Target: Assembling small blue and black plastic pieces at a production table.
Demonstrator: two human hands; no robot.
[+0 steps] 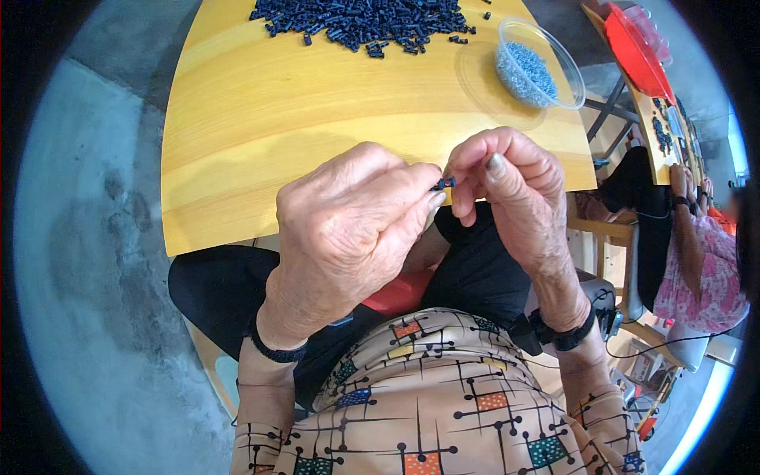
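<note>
Between the thumb and forefinger of my left hand (348,218) is pinched a small dark plastic part (445,184), its end sticking out to the right. Close beside that end is my right hand (514,186), fingers curled and thumb bent against them. Whatever those right fingers hold, if anything, is hidden or too small to make out. Both hands are above the near edge of the yellow wooden table (237,174). A large pile of similar dark plastic parts (364,20) lies at the table's far side.
A clear round bowl (571,93) of small, shiny, bluish-clear pieces (529,73) stands at the table's right. Farther right, another person in a pink patterned top (697,273) sits at a second table, which bears a red basin (633,55) and dark parts (661,131).
</note>
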